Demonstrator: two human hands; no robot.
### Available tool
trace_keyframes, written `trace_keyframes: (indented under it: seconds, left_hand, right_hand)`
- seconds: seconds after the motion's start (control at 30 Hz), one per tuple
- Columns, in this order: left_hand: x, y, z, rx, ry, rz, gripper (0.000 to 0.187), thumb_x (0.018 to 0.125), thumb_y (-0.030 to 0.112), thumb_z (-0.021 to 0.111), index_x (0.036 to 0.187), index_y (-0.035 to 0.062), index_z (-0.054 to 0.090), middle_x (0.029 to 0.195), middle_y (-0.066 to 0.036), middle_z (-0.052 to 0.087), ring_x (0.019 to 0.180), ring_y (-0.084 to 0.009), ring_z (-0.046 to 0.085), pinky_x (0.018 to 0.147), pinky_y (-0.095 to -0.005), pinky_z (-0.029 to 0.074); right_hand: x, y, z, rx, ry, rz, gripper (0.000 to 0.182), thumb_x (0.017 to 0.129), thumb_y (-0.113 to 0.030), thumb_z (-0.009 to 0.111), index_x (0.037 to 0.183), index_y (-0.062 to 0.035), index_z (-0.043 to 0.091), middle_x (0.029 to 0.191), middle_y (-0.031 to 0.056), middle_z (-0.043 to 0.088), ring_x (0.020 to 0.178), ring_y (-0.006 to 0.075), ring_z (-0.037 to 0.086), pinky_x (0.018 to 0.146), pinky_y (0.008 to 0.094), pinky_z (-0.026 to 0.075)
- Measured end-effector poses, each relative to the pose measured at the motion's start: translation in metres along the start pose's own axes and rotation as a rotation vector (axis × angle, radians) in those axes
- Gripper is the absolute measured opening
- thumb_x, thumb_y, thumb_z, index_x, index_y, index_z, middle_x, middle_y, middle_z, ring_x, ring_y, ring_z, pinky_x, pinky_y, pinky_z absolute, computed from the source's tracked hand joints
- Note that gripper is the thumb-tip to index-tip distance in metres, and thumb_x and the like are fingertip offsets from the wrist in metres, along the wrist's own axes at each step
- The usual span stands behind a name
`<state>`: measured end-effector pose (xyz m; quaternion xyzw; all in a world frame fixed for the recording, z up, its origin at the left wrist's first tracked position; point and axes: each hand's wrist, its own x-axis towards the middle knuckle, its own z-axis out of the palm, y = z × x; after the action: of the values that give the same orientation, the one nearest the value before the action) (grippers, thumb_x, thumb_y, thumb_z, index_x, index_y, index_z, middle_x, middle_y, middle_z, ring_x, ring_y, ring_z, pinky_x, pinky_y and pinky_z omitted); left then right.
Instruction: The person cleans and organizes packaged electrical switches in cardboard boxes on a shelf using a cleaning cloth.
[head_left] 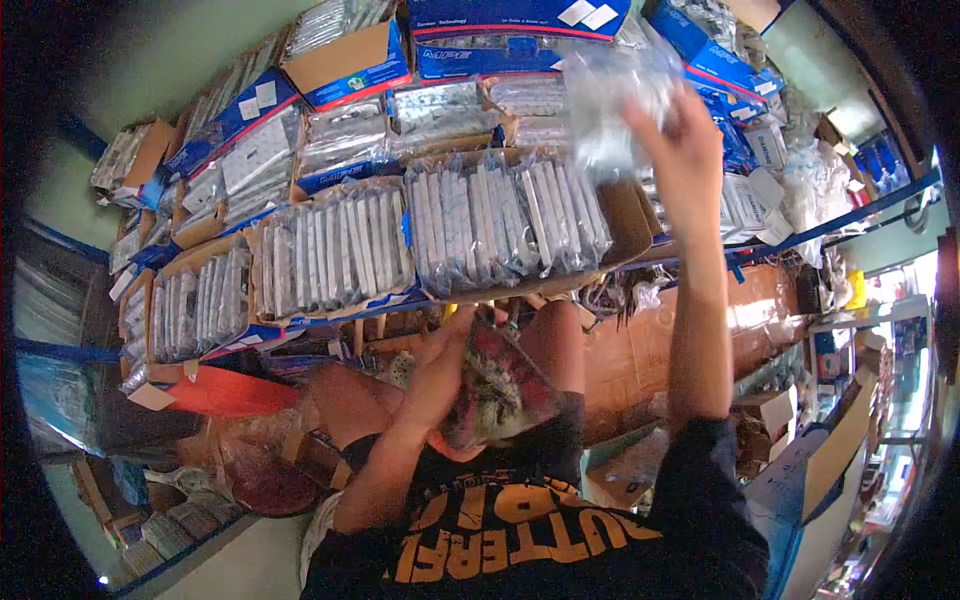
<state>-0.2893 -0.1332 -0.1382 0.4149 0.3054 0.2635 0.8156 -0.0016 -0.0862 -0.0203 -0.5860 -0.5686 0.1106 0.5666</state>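
Observation:
My right hand (682, 135) is raised at the upper right, its fingers closed on a clear plastic packet (610, 110) whose pale contents are blurred by motion. The packet is beside the right end of a cardboard box (628, 225) filled with plastic-wrapped flat pieces (500, 215) standing on edge. My left hand (452, 335) is low, in front of the shelf edge and over my lap, next to a dark patterned cloth (500, 390). Its fingers are blurred and partly hidden, so I cannot make out whether they hold anything.
More open boxes of wrapped flat pieces (335, 250) line the front row, with blue boxes (515, 20) stacked behind. A blue shelf rail (850, 215) runs along the right. Below stands a large brown carton (690, 340); a red item (225, 390) lies at the left.

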Motion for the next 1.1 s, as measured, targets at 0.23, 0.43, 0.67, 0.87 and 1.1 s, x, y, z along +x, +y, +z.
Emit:
trace_keyframes:
  seconds: [0.23, 0.43, 0.67, 0.87, 1.1]
  left_hand:
    - [-0.012, -0.008, -0.003, 0.374, 0.186, 0.046, 0.032, 0.099, 0.028, 0.047, 0.109, 0.0029, 0.064, 0.111, -0.005, 0.060, 0.108, -0.0146, 0.053, 0.099, -0.0282, 0.036]
    - [-0.022, -0.014, -0.024, 0.339, 0.300, -0.006, 0.035, 0.098, 0.032, 0.049, 0.108, 0.0028, 0.065, 0.108, -0.004, 0.063, 0.105, -0.0149, 0.055, 0.096, -0.0280, 0.038]
    - [-0.019, -0.009, -0.031, 0.314, 0.278, -0.097, 0.037, 0.099, 0.035, 0.047, 0.108, 0.0029, 0.063, 0.107, -0.003, 0.063, 0.101, -0.0130, 0.055, 0.091, -0.0269, 0.041]
    - [-0.022, -0.029, -0.032, 0.400, 0.188, -0.068, 0.036, 0.100, 0.035, 0.046, 0.109, 0.0038, 0.061, 0.100, -0.002, 0.062, 0.097, -0.0119, 0.055, 0.089, -0.0263, 0.041]
    - [-0.027, -0.036, -0.029, 0.298, 0.141, -0.145, 0.033, 0.099, 0.031, 0.048, 0.111, 0.0028, 0.060, 0.097, -0.005, 0.064, 0.089, -0.0105, 0.056, 0.082, -0.0264, 0.045]
  right_hand:
    - [0.111, 0.107, 0.042, -0.610, -0.326, -0.451, 0.039, 0.083, -0.033, 0.068, 0.112, -0.0068, 0.064, 0.096, 0.0148, 0.068, 0.079, 0.0242, 0.065, 0.074, 0.0337, 0.050]
    - [0.117, 0.127, 0.039, -0.600, -0.679, -0.128, 0.043, 0.082, -0.037, 0.067, 0.115, -0.0096, 0.064, 0.104, 0.0186, 0.066, 0.092, 0.0345, 0.065, 0.084, 0.0418, 0.050]
    - [0.115, 0.132, 0.052, -0.840, -0.982, -0.374, 0.040, 0.090, -0.033, 0.061, 0.118, -0.0047, 0.059, 0.113, 0.0205, 0.062, 0.106, 0.0374, 0.058, 0.091, 0.0438, 0.045]
    - [0.080, 0.142, 0.053, -0.725, -1.034, -0.093, 0.057, 0.099, -0.049, 0.030, 0.137, -0.0063, 0.040, 0.132, 0.0218, 0.048, 0.124, 0.0390, 0.044, 0.102, 0.0455, 0.036]
    - [0.068, 0.146, 0.058, -0.697, -0.889, -0.004, 0.058, 0.100, -0.051, 0.024, 0.123, -0.0050, 0.049, 0.130, 0.0189, 0.048, 0.124, 0.0368, 0.044, 0.103, 0.0466, 0.034]
